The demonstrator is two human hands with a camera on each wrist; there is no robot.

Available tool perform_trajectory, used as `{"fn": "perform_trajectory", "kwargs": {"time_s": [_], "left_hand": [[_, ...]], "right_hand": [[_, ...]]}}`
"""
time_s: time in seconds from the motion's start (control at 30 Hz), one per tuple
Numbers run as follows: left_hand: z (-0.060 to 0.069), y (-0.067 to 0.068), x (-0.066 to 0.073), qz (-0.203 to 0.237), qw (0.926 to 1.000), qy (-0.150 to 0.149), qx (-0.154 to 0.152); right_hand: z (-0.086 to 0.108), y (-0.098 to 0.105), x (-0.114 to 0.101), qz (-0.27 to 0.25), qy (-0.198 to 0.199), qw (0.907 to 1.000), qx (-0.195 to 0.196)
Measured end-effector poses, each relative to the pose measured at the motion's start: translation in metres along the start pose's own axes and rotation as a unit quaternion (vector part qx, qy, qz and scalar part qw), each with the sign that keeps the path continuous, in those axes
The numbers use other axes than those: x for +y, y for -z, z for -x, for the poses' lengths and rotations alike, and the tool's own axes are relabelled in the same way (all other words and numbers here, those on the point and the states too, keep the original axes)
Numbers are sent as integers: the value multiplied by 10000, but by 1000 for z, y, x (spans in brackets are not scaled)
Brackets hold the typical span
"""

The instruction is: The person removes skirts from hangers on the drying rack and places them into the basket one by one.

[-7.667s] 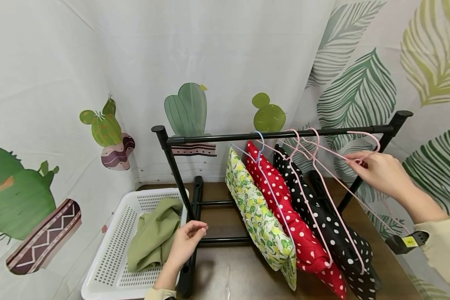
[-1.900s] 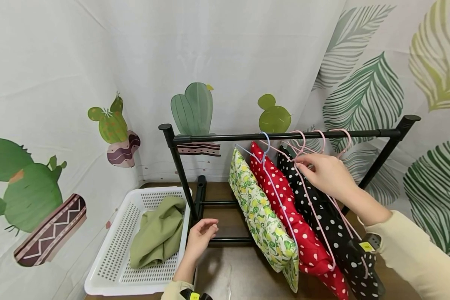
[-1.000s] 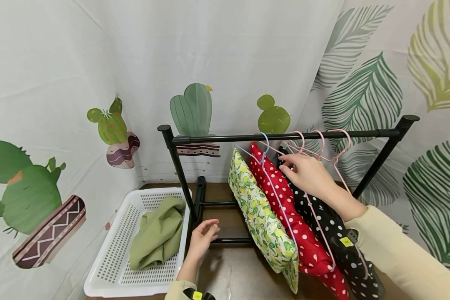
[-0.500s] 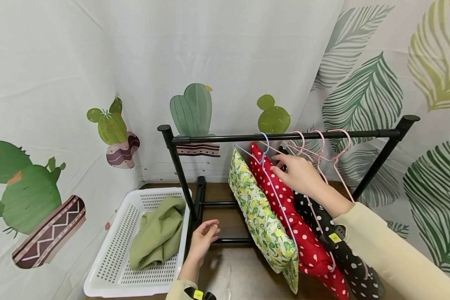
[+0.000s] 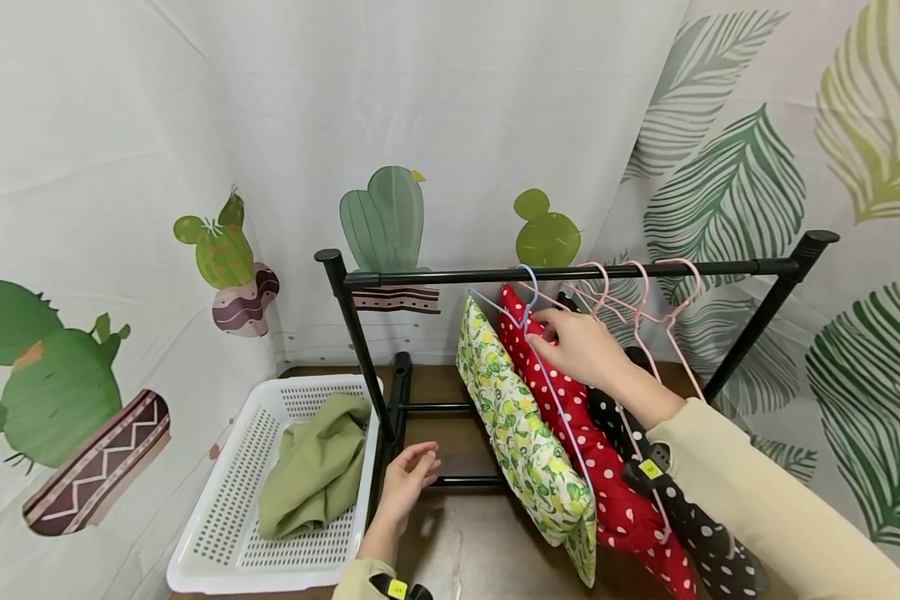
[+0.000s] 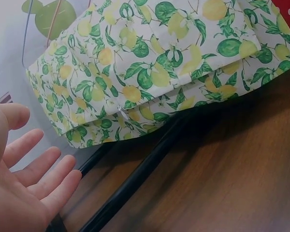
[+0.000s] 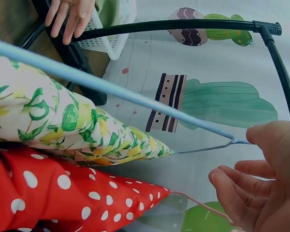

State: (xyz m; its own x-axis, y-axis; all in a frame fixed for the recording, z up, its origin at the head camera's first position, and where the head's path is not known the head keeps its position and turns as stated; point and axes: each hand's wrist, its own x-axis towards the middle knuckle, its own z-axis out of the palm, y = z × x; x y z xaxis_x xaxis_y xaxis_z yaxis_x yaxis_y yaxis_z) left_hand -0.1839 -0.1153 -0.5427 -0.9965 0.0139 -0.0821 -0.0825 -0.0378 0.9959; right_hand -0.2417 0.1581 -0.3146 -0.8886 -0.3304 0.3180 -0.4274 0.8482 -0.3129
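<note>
My right hand [image 5: 581, 346] is at the neck of a blue hanger [image 7: 135, 98], just under the black rail [image 5: 450, 277]. In the right wrist view its thumb overlaps the neck, and its fingers stay apart from the thumb. A lemon-print cloth [image 5: 517, 433] hangs on this hanger. Right of it hang a red polka-dot cloth [image 5: 607, 467] and a black polka-dot cloth [image 5: 708, 542], partly hidden by my right arm. My left hand [image 5: 408, 479] hovers, fingers loosely bent and holding nothing, between the basket and the lemon-print cloth.
A white perforated basket [image 5: 195, 533] holds a crumpled olive-green cloth [image 5: 315, 467] on the left. Pink hangers [image 5: 696, 287] hang toward the rail's right end. The rack's upright [image 5: 360, 350] stands beside the basket. Printed curtains enclose the back and sides.
My right hand has let go of a pink hanger at the rail's right end, which now hangs there. It has moved left past the other hangers to the blue one. The left hand barely moved.
</note>
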Motion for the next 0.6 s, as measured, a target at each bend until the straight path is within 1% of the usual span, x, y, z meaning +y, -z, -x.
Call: {"fn": "perform_trajectory", "kwargs": {"time_s": [0.13,0.23,0.3,0.4,0.6], "left_hand": [[5,-2,10,-2,10000,37,-34],[10,-4,20,-46,10000,36,-34],[12,-6,25,-93,9999,26,-27],[14,-6,27,-103,9999,42,-18],[12,-6,22,-41,10000,52,-22]], "right_hand": [[-4,-1,-3,101,-45,9999,-89],[-7,-2,-5,123,-85,9998,-100],[-10,-3,-6,100,-135,9998,-122],[-12,-4,-8,52,-240,9996,-139],[-17,-5,-12,45,-489,9987,-112]]}}
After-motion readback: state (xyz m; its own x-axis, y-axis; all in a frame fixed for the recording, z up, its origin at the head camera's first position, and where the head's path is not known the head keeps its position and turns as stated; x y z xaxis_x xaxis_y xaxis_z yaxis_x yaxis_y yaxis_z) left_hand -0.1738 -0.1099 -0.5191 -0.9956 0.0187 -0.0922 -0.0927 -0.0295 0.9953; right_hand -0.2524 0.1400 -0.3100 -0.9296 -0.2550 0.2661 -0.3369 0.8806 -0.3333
